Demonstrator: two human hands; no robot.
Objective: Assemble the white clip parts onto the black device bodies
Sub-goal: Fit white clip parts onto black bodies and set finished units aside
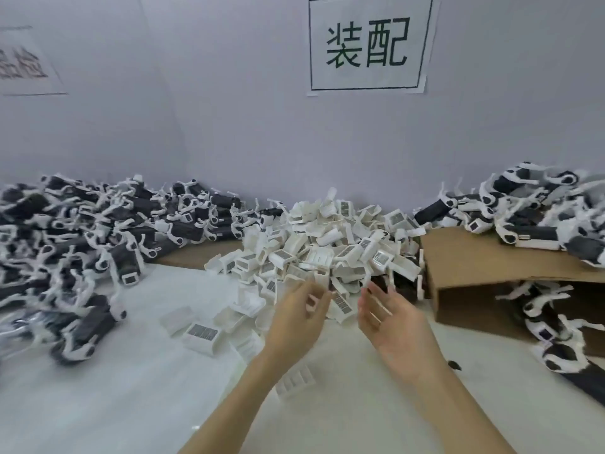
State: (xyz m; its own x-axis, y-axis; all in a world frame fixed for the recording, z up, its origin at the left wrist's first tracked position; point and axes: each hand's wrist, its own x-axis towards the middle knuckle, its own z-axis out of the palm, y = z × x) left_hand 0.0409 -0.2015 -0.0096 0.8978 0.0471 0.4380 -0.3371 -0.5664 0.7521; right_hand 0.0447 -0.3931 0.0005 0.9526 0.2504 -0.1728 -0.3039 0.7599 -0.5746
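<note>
White surface point(98, 404): black device bodies with white arms point(82, 244) heaped along left edge; white plastic clip parts point(327, 247) piled at far-edge centre. Left hand point(296, 317) pinches one blurred white clip; right hand point(391, 322) empty, fingers relaxed.

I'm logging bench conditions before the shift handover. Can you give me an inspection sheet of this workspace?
Surface: white table, partly covered by brown cardboard on the right.
Job's things: heap of white clip parts at centre, many with barcode labels; black device bodies piled on the left and more black device bodies on the right, with white pieces among them.
Clutter: loose white clips scattered in front of the heap; a small dark object near the right wrist.
Grippers: left hand and right hand reach toward the heap; blur hides whether either holds a clip.
Cables: nothing seen.
Surroundings: pale wall with a printed paper sign and a second sheet at the left.
</note>
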